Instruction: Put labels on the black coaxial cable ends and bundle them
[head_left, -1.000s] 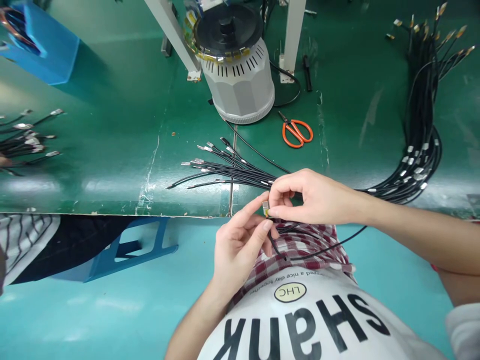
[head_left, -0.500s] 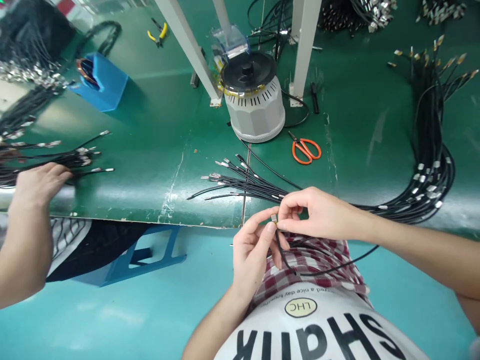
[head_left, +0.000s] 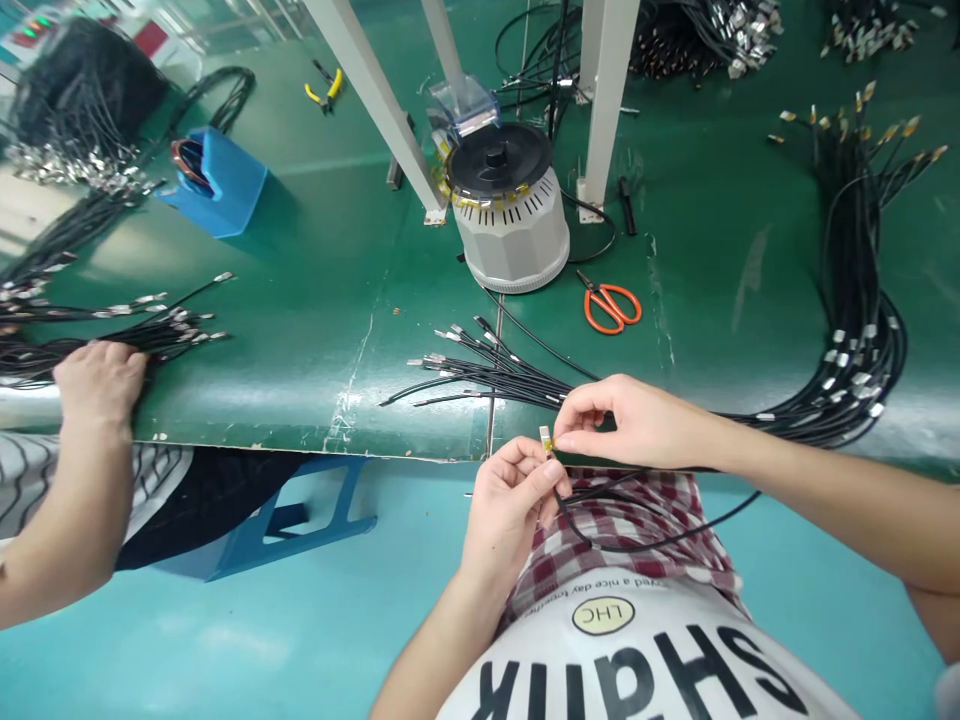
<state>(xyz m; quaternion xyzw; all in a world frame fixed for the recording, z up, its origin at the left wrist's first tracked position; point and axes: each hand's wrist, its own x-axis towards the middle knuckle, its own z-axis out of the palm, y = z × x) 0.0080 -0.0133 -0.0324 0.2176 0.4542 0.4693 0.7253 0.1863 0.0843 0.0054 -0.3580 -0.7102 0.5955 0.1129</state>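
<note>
My left hand [head_left: 514,495] pinches a thin black cable [head_left: 571,525] between thumb and fingers, just below its end. That end carries a small metal connector [head_left: 545,434], pointing up, with yellow tape [head_left: 548,447] around its base. The thumb and forefinger of my right hand [head_left: 626,425] are closed at the edge of this tape, right beside the connector. From my left hand the cable loops down over my lap and off to the right. Behind my hands, a bundle of black cables [head_left: 517,382] lies along the table edge, passing under my right forearm.
Orange-handled scissors [head_left: 611,308] lie before a round grey tape dispenser [head_left: 514,240] between white posts. A long cable bundle [head_left: 855,240] curves at right. At left, a co-worker's hand [head_left: 101,385] rests on other cables, near a blue holder [head_left: 225,185]. Yellow-handled cutters [head_left: 326,92] lie farther back.
My left hand has shifted slightly down from the connector, whose yellow tape now shows more plainly. My right fingers stay close beside it. The co-worker's hand has moved a little right.
</note>
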